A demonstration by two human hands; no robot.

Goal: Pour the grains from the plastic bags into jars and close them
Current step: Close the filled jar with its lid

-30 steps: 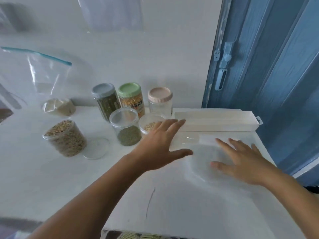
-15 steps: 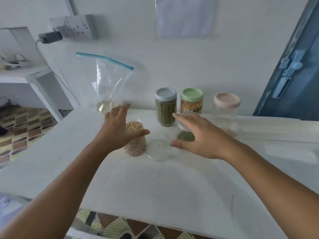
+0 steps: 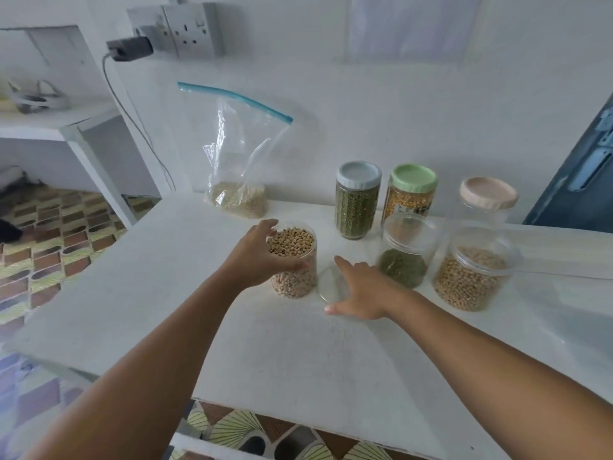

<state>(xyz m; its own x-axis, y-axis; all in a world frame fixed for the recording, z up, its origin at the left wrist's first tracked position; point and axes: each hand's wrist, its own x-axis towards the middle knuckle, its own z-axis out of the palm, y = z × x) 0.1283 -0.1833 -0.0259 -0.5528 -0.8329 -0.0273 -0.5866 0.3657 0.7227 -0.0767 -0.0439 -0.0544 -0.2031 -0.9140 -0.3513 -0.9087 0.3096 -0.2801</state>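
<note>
An open clear jar of pale beans [image 3: 293,280] stands on the white table [image 3: 199,293]. My left hand [image 3: 257,257] grips it from the left, fingers curled round its wall near the rim. Just right of the jar a clear round lid [image 3: 330,285] lies flat on the table. My right hand [image 3: 361,288] rests on that lid with fingers spread. A clear zip bag [image 3: 237,161] with a blue seal leans on the wall behind, a little pale grain in its bottom.
Right of the lid stand a lidded clear jar of green grain [image 3: 406,257] and a lidded jar of beige grain [image 3: 471,277]. Behind them are three tall jars with grey [image 3: 356,200], green [image 3: 411,190] and pink [image 3: 487,197] caps. A blue door [image 3: 577,180] is at right.
My view has moved closer to the jars. My left hand has closed round the bean jar, and my right hand has dropped from over the green-grain jar onto the loose lid.
</note>
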